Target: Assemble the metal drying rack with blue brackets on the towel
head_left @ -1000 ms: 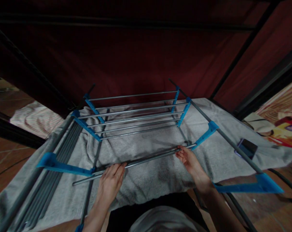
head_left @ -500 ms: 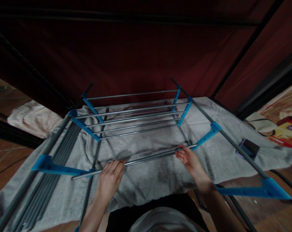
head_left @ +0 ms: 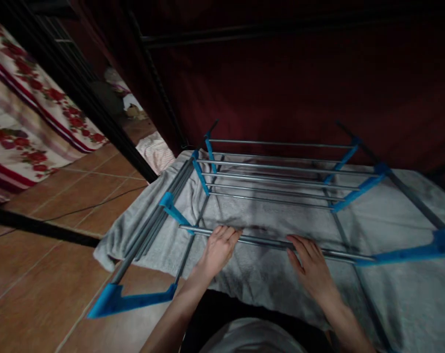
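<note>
A metal rod spans the near part of a rack with grey tubes and blue plastic brackets. Seemingly two bars lie close together there. My left hand is closed over the rod towards its left end. Farther right, my right hand rests its fingertips on the same rod, thumb held apart below. The rod's left end pokes past a blue bracket; its right end meets another blue bracket. Beyond my hands, several thinner bars run between blue side pieces.
A grey blanket lies beneath the rack. Several loose grey tubes lie along its left side. Dark red panels stand behind. At left are a tiled floor, a thin cable, a black frame bar and a flowered cloth.
The view has turned left. My right hand has shifted from near the rod's right end towards its middle, its thumb now apart. My left hand stays on the rod.
</note>
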Tool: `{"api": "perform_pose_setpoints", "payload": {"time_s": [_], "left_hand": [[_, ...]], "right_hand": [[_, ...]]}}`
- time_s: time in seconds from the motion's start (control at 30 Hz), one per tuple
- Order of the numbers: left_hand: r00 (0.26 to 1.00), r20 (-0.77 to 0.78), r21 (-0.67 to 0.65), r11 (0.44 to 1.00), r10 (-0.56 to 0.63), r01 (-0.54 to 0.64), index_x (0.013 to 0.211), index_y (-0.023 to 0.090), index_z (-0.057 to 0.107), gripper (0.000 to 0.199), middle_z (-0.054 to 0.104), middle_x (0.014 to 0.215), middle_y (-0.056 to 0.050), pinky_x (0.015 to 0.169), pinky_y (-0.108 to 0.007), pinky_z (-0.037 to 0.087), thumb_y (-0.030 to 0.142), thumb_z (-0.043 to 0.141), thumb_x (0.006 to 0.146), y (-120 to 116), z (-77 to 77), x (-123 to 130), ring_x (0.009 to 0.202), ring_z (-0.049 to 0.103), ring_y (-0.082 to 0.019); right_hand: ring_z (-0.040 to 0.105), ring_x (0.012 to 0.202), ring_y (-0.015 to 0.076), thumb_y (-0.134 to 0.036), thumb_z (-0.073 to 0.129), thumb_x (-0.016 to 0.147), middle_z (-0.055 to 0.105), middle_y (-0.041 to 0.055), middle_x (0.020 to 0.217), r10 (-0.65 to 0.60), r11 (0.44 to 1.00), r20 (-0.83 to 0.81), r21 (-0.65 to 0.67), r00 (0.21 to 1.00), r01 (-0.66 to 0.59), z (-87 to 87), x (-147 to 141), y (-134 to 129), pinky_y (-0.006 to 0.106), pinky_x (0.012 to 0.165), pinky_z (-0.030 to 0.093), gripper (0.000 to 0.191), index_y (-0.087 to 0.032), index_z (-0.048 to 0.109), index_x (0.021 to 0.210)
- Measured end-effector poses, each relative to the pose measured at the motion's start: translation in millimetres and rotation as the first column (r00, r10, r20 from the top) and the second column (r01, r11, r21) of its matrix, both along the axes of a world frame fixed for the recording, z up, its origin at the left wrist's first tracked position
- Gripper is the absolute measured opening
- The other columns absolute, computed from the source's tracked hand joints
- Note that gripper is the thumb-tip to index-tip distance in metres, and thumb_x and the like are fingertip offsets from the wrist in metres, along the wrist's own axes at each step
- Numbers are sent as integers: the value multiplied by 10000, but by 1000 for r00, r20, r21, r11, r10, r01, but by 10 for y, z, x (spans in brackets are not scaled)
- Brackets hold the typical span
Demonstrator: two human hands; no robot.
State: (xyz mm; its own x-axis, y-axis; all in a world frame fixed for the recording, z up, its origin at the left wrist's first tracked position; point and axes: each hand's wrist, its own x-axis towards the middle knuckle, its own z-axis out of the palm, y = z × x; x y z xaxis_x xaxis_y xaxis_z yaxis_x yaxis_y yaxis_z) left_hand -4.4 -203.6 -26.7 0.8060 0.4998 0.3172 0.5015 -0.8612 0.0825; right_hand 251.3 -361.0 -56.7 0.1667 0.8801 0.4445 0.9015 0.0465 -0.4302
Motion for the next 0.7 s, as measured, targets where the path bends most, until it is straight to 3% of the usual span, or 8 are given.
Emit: {"api": "perform_pose_setpoints", "payload": {"time_s": [0.13, 0.3, 0.37, 0.4, 0.47, 0.53, 0.6, 0.7], "left_hand": [[997, 74, -17, 1000, 3, -2, 1220, 208, 633, 330, 662, 945, -53, 872, -370, 472, 120, 457, 955, -33, -28, 23, 899, 610, -197], [912, 382, 17, 986, 149, -169, 1283, 245, 577, 359, 632, 1187, -90, 1075, -455, 368, 153, 518, 942, -232, -120, -51, 1224, 538, -243], [774, 558, -59, 945, 299, -323, 1203, 237, 593, 275, 616, 1166, -89, 1065, -460, 369, 210, 570, 930, -296, -216, -179, 1205, 534, -248], [655, 643, -147, 903, 397, -403, 1147, 228, 595, 221, 608, 1134, -84, 1040, -444, 389, 247, 585, 927, -302, -272, -262, 1166, 543, -242], [327, 735, -394, 767, 594, -507, 1074, 218, 580, 186, 591, 1083, -73, 974, -404, 431, 343, 572, 937, -243, -375, -442, 1080, 557, -225], [48, 701, -611, 634, 711, -474, 1066, 216, 581, 260, 599, 1060, -65, 949, -378, 443, 441, 513, 956, -92, -438, -597, 1030, 571, -212], [-46, 654, -719, 602, 755, -346, 1068, 214, 617, 366, 637, 1055, -62, 956, -360, 444, 523, 455, 960, 119, -449, -683, 1011, 594, -205], [-42, 640, -767, 633, 768, -104, 969, 186, 683, 532, 690, 913, -67, 880, -331, 479, 625, 384, 940, 452, -404, -671, 905, 640, -203]], "right_hand": [[606, 1012, 243, -225, 408, 1020, 679, 99, 1113, 107, 993, 315, -88, 943, -83, -95, 47, 118, 449, 987, 395, 344, -177, 572, 1319], [619, 916, 223, -207, 396, 1022, 683, 77, 1019, 142, 989, 417, -101, 898, -110, -162, 194, 125, 399, 871, 429, 336, -195, 583, 1301], [620, 923, 226, -225, 398, 1025, 684, 78, 1031, 160, 987, 424, -100, 892, -129, -200, 246, 127, 398, 868, 431, 332, -198, 579, 1303], [621, 933, 229, -231, 398, 1027, 685, 79, 1040, 167, 986, 425, -100, 890, -137, -219, 265, 129, 399, 872, 432, 332, -201, 575, 1306], [626, 946, 230, -240, 396, 1030, 687, 81, 1053, 177, 984, 421, -101, 890, -148, -252, 288, 132, 400, 884, 432, 332, -209, 571, 1310], [633, 930, 224, -250, 396, 1035, 689, 79, 1042, 178, 984, 411, -102, 894, -149, -266, 290, 131, 396, 885, 433, 325, -211, 575, 1303], [638, 907, 215, -253, 393, 1039, 691, 75, 1024, 175, 984, 403, -102, 898, -146, -261, 275, 128, 388, 878, 436, 320, -211, 579, 1296], [642, 917, 219, -252, 387, 1041, 693, 76, 1036, 167, 986, 413, -97, 895, -139, -239, 249, 123, 391, 868, 441, 325, -212, 578, 1300]]}}
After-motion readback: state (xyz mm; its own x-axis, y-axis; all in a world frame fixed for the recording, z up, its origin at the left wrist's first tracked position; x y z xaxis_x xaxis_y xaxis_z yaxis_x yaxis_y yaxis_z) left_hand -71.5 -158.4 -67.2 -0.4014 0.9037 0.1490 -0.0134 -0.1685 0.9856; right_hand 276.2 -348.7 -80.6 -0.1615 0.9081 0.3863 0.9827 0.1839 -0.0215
